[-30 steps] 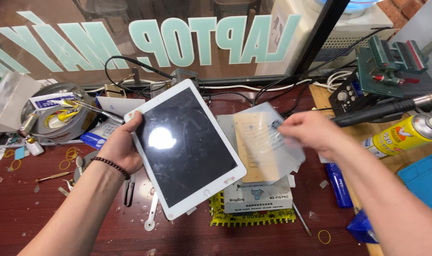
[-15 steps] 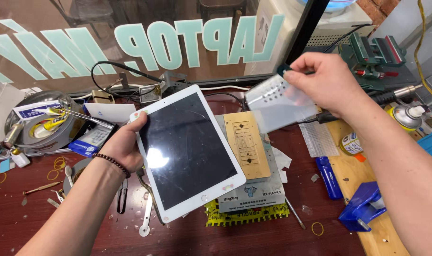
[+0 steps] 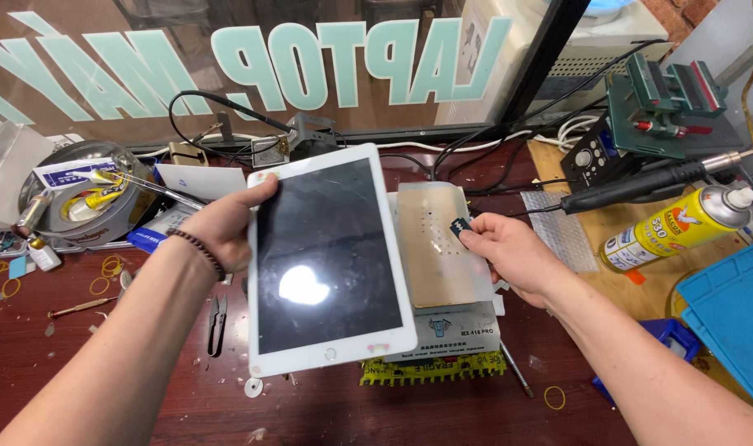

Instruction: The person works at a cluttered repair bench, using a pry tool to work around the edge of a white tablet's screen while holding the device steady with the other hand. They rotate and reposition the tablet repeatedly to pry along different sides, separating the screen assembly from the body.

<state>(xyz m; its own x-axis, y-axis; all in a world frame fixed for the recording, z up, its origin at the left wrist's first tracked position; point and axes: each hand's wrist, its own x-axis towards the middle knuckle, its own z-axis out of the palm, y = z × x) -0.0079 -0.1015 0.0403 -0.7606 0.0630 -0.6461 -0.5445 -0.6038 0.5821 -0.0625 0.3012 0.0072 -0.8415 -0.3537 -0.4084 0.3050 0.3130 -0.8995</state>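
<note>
- Your left hand [image 3: 219, 227] grips the white tablet [image 3: 331, 260] by its long left edge, thumb over the top corner and fingers behind, so the dark screen tilts up toward you and catches the light (the bright spot near its middle is a reflection).
- The tablet hangs clear of the tabletop, over the middle of the desk, its right edge overlapping the flat heating plate [image 3: 438, 248].
- Your right hand [image 3: 508, 260] pinches a small dark piece [image 3: 459, 227] between thumb and forefinger, other fingers curled; a thin clear sheet seems to lie under it on the plate, though I cannot tell if you are holding that too.
- The yellow spray can [image 3: 682, 227] lies on its side toward the right edge, beside the blue mat [image 3: 731, 306], within reach.
- Small snips [image 3: 217, 324] rest on the wood below your left wrist.
</note>
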